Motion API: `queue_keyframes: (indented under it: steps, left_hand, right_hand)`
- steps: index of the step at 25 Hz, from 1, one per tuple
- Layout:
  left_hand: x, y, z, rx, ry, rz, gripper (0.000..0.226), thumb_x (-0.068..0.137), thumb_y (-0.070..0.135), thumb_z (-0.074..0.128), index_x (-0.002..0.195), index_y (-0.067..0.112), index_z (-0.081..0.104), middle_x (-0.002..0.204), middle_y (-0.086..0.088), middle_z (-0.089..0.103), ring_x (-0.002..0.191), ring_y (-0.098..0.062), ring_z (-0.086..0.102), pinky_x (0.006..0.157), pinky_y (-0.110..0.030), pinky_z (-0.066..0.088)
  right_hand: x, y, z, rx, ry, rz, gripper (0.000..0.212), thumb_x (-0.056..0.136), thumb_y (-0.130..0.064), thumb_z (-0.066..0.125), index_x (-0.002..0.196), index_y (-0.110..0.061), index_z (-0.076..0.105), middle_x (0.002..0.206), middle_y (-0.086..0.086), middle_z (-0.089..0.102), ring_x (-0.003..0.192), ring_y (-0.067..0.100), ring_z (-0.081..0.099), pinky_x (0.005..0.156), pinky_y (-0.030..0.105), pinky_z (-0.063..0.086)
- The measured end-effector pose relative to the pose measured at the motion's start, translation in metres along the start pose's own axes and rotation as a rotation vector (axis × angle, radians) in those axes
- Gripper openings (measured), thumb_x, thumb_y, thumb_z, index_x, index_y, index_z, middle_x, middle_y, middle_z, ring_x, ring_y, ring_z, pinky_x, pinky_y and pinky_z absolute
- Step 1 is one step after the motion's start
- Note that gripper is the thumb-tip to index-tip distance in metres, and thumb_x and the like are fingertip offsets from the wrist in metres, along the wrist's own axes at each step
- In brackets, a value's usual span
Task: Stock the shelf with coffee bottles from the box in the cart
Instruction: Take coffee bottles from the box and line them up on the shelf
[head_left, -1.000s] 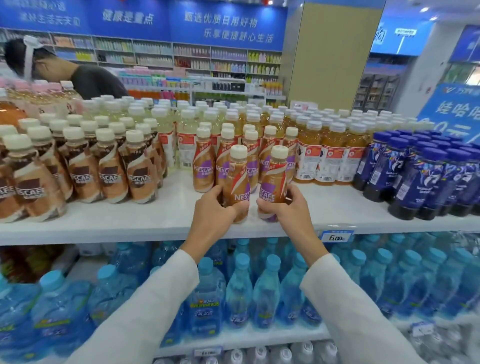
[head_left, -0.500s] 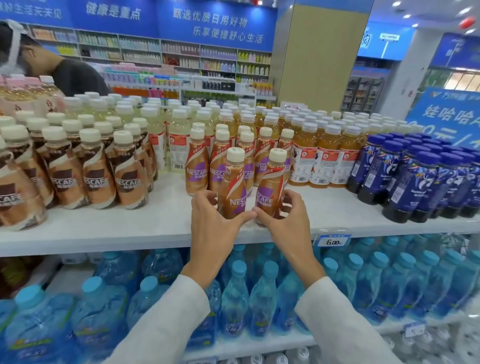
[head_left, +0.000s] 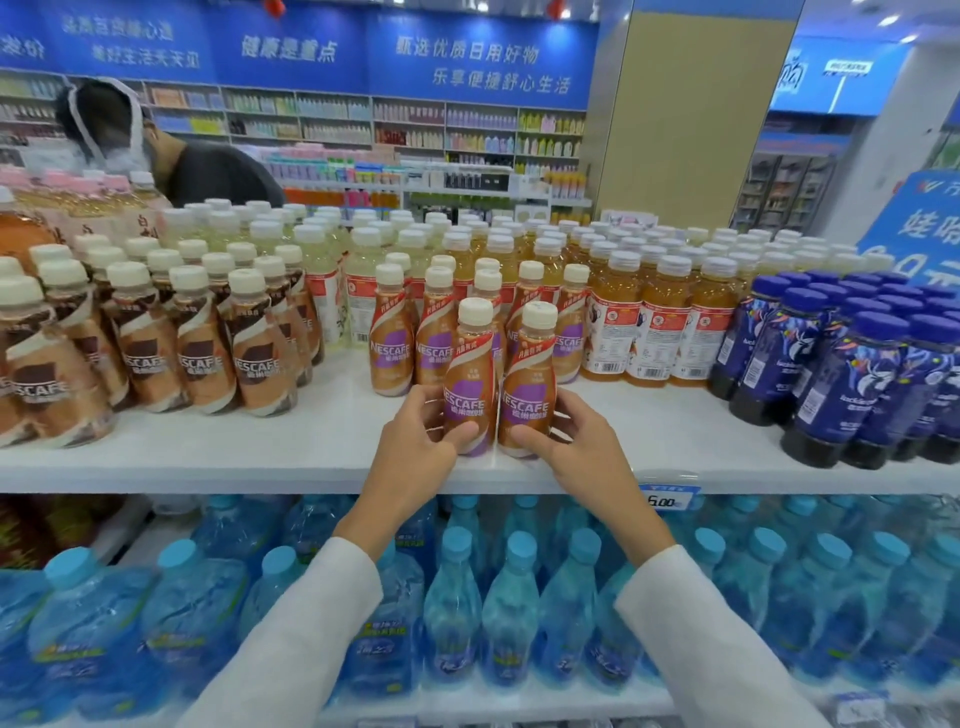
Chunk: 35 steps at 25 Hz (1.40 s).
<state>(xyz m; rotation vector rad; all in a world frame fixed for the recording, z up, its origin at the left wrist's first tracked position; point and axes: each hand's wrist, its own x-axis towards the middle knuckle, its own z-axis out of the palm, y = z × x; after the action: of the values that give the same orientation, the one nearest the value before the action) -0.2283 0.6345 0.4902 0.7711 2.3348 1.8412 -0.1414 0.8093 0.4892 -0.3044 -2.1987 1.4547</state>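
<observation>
Two coffee bottles are gripped at the front edge of the smooth white shelf (head_left: 260, 457).
The left coffee bottle (head_left: 470, 364) is clasped low down by the curled fingers (head_left: 460, 434) of the left hand (head_left: 415, 452), and the right coffee bottle (head_left: 530, 364) likewise by the right hand (head_left: 579, 447). Both are waisted plastic, cream-capped and wrapped in glossy brown-and-purple film. They are held upright, touching between the thumbs. Beyond the fingers, matching bottles (head_left: 389, 338) are ranked.

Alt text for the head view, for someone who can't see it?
Left hand grips the left coffee bottle, right hand the right coffee bottle, side by side at the shelf front. More coffee stands behind, tea and dark blue bottles to the right, water bottles below.
</observation>
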Motion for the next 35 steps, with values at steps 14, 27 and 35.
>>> queue_keyframes:
  steps: [14,27,35]
  left_hand:
    - [-0.008,0.009,0.031,0.094,0.28,0.034,0.061,0.066,0.041,0.092,0.118,0.025,0.065,0.104,0.014,0.072,0.089,0.002,0.067,0.078,-0.016,0.055]
    - [0.039,0.026,0.117,0.244,0.394,0.016,0.053,0.083,0.035,0.081,0.121,0.014,0.049,0.126,-0.005,0.051,0.111,-0.024,0.057,0.085,-0.027,0.041]
    - [0.064,0.023,0.123,0.224,0.424,-0.006,0.05,0.081,0.029,0.084,0.109,0.012,0.047,0.115,-0.008,0.054,0.097,-0.021,0.052,0.078,-0.027,0.039]
  right_hand:
    - [0.002,0.011,-0.001,-0.028,0.102,0.003,0.066,0.079,-0.034,0.085,0.133,-0.031,0.046,0.114,-0.022,0.058,0.103,-0.005,0.059,0.086,0.013,0.049]
    - [0.053,0.036,-0.047,-0.207,0.22,0.028,0.06,0.073,-0.04,0.085,0.127,-0.028,0.062,0.119,-0.004,0.063,0.108,0.016,0.062,0.096,0.044,0.055]
    - [0.083,0.046,-0.039,-0.202,0.236,0.018,0.064,0.076,-0.042,0.083,0.133,-0.026,0.059,0.124,-0.001,0.062,0.113,0.019,0.06,0.1,0.045,0.054]
